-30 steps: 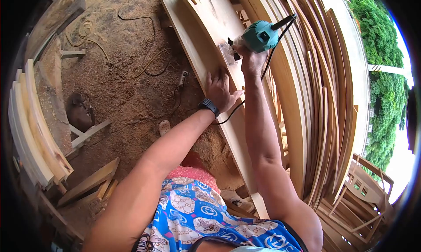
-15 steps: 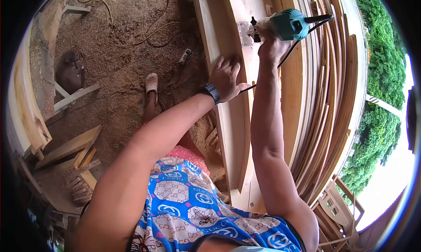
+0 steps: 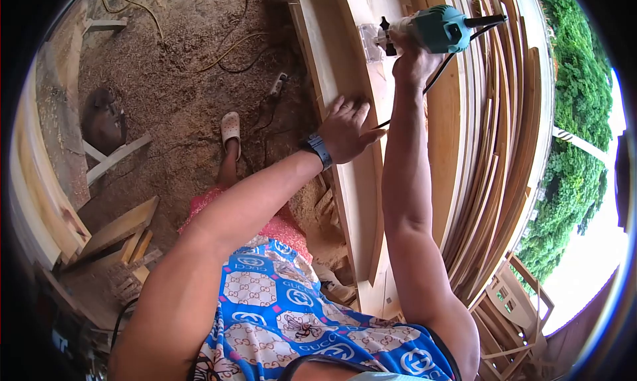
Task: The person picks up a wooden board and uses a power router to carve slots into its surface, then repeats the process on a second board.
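Note:
My right hand [image 3: 415,64] is wrapped round a teal trim router [image 3: 443,31], which lies on its side with its clear plastic base [image 3: 371,41] against the edge of a long wooden board [image 3: 361,69]. The black cord [image 3: 438,72] hangs from the router's rear and passes behind my right forearm. Lower down the same board rests my left hand [image 3: 350,135], fingers stretched out and thumb apart. A blue watch [image 3: 320,149] is on that wrist. Part of my right hand's grip is hidden behind the router body.
Long wooden strips [image 3: 494,149] are stacked to the right. Sawdust covers the ground [image 3: 192,89], with a power strip [image 3: 279,84] and a yellow cord [image 3: 232,49] on it. Offcuts [image 3: 123,228] lie at the lower left. A wooden frame [image 3: 514,308] stands lower right.
My left hand has slid a little down the board towards me. The router has shifted slightly in view, still against the board's edge. The camera view has moved a little.

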Motion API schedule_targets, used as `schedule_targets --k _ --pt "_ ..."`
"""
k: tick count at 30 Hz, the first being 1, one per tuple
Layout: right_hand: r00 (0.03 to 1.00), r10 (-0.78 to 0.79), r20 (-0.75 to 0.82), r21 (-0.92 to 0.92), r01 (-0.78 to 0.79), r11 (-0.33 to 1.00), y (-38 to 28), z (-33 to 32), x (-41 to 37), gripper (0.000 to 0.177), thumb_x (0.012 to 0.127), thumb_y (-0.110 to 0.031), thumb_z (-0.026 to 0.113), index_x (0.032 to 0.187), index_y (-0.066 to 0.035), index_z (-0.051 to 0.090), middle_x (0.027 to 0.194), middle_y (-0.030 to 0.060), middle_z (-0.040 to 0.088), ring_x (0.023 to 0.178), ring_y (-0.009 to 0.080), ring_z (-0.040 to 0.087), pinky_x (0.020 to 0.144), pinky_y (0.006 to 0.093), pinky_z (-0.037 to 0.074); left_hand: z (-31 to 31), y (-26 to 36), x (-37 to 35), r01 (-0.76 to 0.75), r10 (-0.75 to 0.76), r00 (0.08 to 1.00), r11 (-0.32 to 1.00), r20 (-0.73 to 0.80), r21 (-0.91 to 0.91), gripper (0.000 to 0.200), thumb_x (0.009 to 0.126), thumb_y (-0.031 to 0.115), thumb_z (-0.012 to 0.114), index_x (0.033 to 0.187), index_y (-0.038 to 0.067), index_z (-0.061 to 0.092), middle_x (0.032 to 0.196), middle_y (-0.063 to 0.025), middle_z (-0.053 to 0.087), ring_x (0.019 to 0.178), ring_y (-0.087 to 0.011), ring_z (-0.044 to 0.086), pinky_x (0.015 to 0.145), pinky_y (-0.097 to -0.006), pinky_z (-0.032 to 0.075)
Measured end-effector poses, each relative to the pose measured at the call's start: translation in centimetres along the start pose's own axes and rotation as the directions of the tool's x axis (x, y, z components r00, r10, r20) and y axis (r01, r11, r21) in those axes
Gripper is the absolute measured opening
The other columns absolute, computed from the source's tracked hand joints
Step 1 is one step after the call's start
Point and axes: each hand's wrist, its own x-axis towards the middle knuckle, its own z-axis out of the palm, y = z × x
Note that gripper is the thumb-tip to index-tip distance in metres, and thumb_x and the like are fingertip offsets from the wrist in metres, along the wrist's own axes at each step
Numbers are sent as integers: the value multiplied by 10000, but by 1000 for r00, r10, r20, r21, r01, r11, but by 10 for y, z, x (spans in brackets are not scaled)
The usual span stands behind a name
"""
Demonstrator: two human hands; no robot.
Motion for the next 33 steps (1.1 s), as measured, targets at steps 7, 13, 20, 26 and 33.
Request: schedule_targets --k 7,13,20,26,33 --pt "995 90 -49 234 -76 969 9 14 13 361 594 -69 832 934 -9 727 987 88 717 935 247 689 892 370 550 -2 -1 -3 -25 23 998 999 56 47 938 876 554 711 1443 -138 429 1442 -339 510 1434 -418 423 1247 -524 186" --pt "999 -13 -44 61 16 998 0 22 24 321 576 -64 819 873 -26 701 901 47 701 843 205 672 824 353 545 4 -3 -6 -14 13 1000 999 19 32 939 849 489 770 1453 -130 405 1441 -336 508 1433 -399 426 1241 -526 211" --pt "998 40 46 53 -42 998 10 12 28 368 566 -16 803 920 -23 704 905 36 697 869 215 688 862 362 550 4 21 11 156 -156 975 988 -157 -8 1024 781 487 832 1458 -126 370 1457 -333 487 1378 -446 457 1227 -540 247" --pt "997 23 74 102 -30 994 19 -11 8 453 533 69 763 963 -29 663 878 57 674 829 218 672 845 365 561 14 20 17 182 -168 961 982 -221 42 1129 687 527 885 1456 -118 369 1453 -337 484 1357 -465 464 1219 -530 267" --pt "998 -20 66 19 19 1000 4 -21 -4 513 523 29 787 1019 -20 667 983 74 672 904 228 660 878 370 553 15 17 17 142 -125 958 989 -257 49 1152 675 546 884 1453 -136 378 1436 -347 495 1356 -467 465 1218 -526 262"
